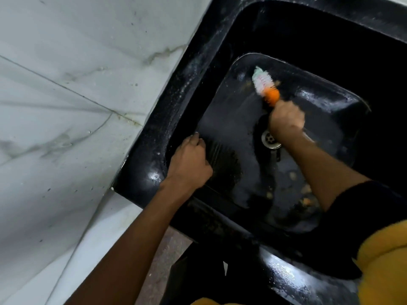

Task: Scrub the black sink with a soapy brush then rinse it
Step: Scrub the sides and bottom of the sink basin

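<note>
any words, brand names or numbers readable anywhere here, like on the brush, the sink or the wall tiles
None: no readable text in this view.
brush: pink marks on the pale bristles are motion-blurred, not legible as letters.
sink: no marking visible.
drain: bare metal, no stamp visible.
wall tiles: only veining and specks.

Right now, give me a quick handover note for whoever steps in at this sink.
Right hand: grips the orange-handled brush, bristles on the far part of the basin floor.
Left hand: fingers curled over the near-left edge of the black sink, by its ribbed patch.
Done: scrubbing is under way; rim and basin look wet.
Left: food bits lie near the front right, beyond the drain. Scrub there, then rinse.
</note>
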`<act>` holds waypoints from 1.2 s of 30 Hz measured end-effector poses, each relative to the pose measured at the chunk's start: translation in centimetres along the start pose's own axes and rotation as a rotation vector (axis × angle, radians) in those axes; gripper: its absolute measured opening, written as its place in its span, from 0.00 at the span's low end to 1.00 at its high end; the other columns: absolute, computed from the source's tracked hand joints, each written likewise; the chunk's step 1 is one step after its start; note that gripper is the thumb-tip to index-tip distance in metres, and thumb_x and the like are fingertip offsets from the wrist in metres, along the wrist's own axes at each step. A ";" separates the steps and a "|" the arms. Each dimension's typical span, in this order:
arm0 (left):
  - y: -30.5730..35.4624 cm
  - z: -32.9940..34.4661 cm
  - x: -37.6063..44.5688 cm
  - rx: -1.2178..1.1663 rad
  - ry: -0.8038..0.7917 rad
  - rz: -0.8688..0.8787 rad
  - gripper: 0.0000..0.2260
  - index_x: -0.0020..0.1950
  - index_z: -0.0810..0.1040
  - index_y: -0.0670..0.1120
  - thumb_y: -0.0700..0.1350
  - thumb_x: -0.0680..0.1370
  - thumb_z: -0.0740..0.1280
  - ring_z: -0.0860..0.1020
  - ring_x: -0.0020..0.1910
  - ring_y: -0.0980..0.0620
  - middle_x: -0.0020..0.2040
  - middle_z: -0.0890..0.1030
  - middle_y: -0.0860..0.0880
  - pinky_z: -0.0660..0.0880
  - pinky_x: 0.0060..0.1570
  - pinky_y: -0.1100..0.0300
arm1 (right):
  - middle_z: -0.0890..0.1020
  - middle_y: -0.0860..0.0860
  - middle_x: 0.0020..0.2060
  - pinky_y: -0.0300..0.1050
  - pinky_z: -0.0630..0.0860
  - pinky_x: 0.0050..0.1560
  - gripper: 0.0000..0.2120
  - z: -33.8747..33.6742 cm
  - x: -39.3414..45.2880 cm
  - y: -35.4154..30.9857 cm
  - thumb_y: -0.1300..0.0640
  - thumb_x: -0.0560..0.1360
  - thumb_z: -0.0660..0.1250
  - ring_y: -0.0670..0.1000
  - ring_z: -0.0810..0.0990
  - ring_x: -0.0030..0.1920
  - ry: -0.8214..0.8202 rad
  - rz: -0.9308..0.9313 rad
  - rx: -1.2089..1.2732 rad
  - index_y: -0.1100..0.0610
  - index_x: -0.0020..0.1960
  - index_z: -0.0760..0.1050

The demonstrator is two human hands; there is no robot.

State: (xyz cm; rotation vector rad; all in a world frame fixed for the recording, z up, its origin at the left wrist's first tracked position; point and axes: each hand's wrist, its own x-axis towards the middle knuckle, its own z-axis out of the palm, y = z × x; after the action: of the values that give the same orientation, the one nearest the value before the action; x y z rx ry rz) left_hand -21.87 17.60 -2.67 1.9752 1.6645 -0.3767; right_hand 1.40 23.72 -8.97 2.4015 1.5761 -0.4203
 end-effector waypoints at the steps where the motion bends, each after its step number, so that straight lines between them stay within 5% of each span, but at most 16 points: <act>1: -0.5 -0.3 0.4 0.005 0.027 0.045 0.29 0.74 0.68 0.36 0.38 0.72 0.63 0.62 0.76 0.43 0.78 0.63 0.40 0.63 0.74 0.51 | 0.82 0.58 0.52 0.50 0.77 0.47 0.12 0.5 -1.5 -1.4 0.62 0.80 0.57 0.60 0.81 0.52 -0.029 -0.095 0.000 0.60 0.56 0.78; 5: -1.6 -1.4 1.4 0.021 0.136 0.194 0.30 0.74 0.68 0.36 0.35 0.71 0.64 0.64 0.75 0.44 0.77 0.66 0.42 0.62 0.75 0.55 | 0.83 0.54 0.51 0.48 0.76 0.47 0.13 2.9 -9.2 -3.6 0.60 0.80 0.56 0.58 0.82 0.51 -0.238 -0.540 -0.052 0.56 0.55 0.78; 8: -2.3 -1.6 1.7 0.058 0.170 0.328 0.29 0.70 0.72 0.34 0.33 0.68 0.64 0.68 0.73 0.41 0.73 0.70 0.39 0.63 0.74 0.54 | 0.83 0.56 0.48 0.49 0.78 0.47 0.11 0.6 -3.3 -1.1 0.60 0.78 0.58 0.59 0.83 0.49 -0.101 -0.259 -0.036 0.58 0.51 0.80; 10: -2.6 -1.8 1.8 0.079 0.147 0.390 0.28 0.69 0.74 0.33 0.32 0.67 0.65 0.70 0.71 0.40 0.72 0.72 0.38 0.66 0.73 0.51 | 0.82 0.58 0.50 0.52 0.78 0.48 0.11 -1.2 1.7 1.0 0.62 0.79 0.59 0.60 0.82 0.51 -0.014 0.043 0.000 0.60 0.54 0.79; 12: -2.7 -1.9 1.8 0.085 0.140 0.407 0.28 0.67 0.76 0.34 0.33 0.66 0.66 0.72 0.70 0.41 0.71 0.74 0.39 0.68 0.72 0.52 | 0.81 0.59 0.54 0.52 0.77 0.49 0.13 -1.9 3.5 1.1 0.63 0.80 0.58 0.60 0.81 0.54 0.022 0.151 0.002 0.61 0.59 0.78; 18: -2.6 -1.8 1.6 0.061 0.161 0.408 0.24 0.66 0.78 0.36 0.36 0.69 0.65 0.71 0.70 0.46 0.71 0.75 0.43 0.69 0.69 0.57 | 0.83 0.54 0.49 0.46 0.74 0.39 0.12 0.4 -4.5 -4.6 0.61 0.81 0.57 0.58 0.83 0.49 -0.141 -0.462 -0.121 0.57 0.57 0.78; 24: -2.8 -1.5 1.4 0.059 0.164 0.411 0.24 0.65 0.78 0.36 0.37 0.68 0.64 0.71 0.70 0.46 0.70 0.75 0.43 0.68 0.71 0.58 | 0.81 0.60 0.55 0.53 0.77 0.51 0.13 -2.7 4.0 3.2 0.63 0.79 0.58 0.61 0.81 0.55 0.033 0.169 -0.108 0.62 0.59 0.78; 30: -2.5 -1.8 1.4 0.108 0.156 0.377 0.27 0.68 0.76 0.36 0.38 0.68 0.64 0.69 0.72 0.46 0.73 0.72 0.42 0.59 0.73 0.62 | 0.83 0.55 0.50 0.46 0.74 0.42 0.12 0.6 -4.1 -3.9 0.61 0.80 0.56 0.58 0.83 0.49 -0.138 -0.432 -0.109 0.58 0.56 0.78; 36: -2.5 -1.6 1.6 0.102 0.171 0.373 0.29 0.70 0.74 0.37 0.40 0.68 0.64 0.67 0.74 0.47 0.75 0.69 0.44 0.59 0.74 0.62 | 0.82 0.59 0.53 0.53 0.77 0.52 0.13 -2.7 5.2 0.6 0.64 0.79 0.58 0.61 0.81 0.54 0.049 0.071 -0.085 0.61 0.58 0.79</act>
State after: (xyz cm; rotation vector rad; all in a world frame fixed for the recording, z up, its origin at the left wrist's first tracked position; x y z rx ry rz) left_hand -24.17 20.10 -2.69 2.3928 1.3510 -0.1587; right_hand 4.22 28.84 -8.31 2.4118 1.4923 -0.2775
